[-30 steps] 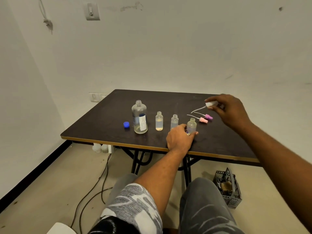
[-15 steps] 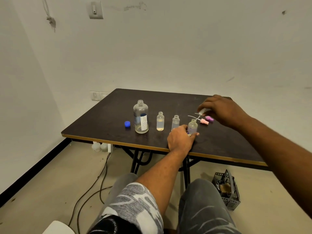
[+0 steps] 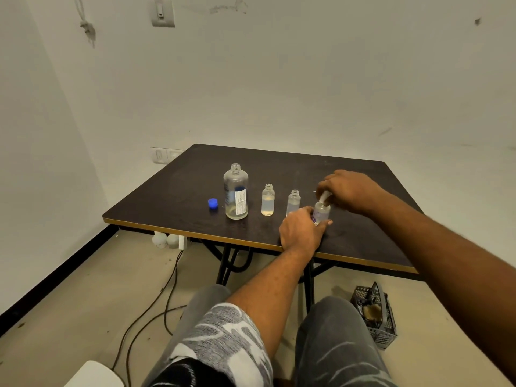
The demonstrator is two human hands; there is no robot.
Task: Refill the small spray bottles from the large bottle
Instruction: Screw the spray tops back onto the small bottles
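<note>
Left grip [image 3: 300,231] wraps the small spray bottle [image 3: 322,211] standing on the table [image 3: 181,191], farthest right of the large bottle [image 3: 236,194]. Just past it, right grip [image 3: 349,191] pinches a white sprayer top [image 3: 325,196] at its neck. Two open small bottles [image 3: 268,201] [image 3: 293,202] sit nearer the large bottle, and the blue cap [image 3: 213,203] is on its left.

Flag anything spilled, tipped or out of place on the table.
Nothing stands out. The large bottle and two small bottles stand upright and open, blue cap alongside; no puddle shows. The left hand holds the third bottle, the right hand its spray top.
</note>
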